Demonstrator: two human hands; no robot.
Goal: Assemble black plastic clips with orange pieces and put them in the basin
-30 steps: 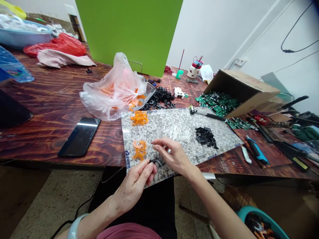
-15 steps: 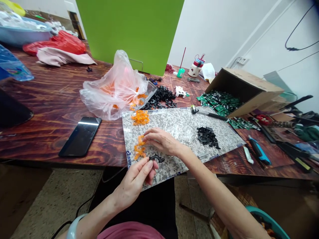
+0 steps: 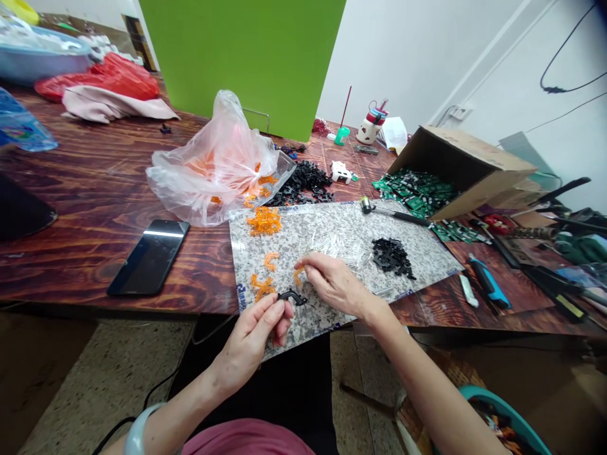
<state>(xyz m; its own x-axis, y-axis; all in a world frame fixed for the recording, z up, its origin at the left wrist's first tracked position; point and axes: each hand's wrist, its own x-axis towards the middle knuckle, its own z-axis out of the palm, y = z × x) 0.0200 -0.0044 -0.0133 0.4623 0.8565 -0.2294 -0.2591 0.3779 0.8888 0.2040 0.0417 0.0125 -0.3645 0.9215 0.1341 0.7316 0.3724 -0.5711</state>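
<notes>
My left hand (image 3: 263, 323) pinches a small curved black plastic part (image 3: 293, 296) over the near edge of the speckled board (image 3: 303, 221). Between the thumb and fingers of my right hand (image 3: 333, 282) is an orange curved plastic part (image 3: 298, 276), just above and right of the black one. A single orange piece (image 3: 270, 260) lies on the board, with a small group of orange pieces (image 3: 262, 287) nearer to me. Farther back sits a larger orange pile (image 3: 263, 221). Thin clear pieces (image 3: 339, 243) are spread mid-board, beside a pile of black parts (image 3: 392, 258).
A hammer (image 3: 396, 213) lies along the board's far edge. Behind are a plastic bag of orange parts (image 3: 213, 170) and a black heap (image 3: 306, 182). A cardboard box (image 3: 478, 158) spills green circuit boards (image 3: 412, 193). A phone (image 3: 149, 258) lies left; a blue-handled cutter (image 3: 490, 281) lies right.
My right hand has moved right and toward me from the orange pieces, now with one orange part in its fingers. My left hand keeps its pinch on the black part.
</notes>
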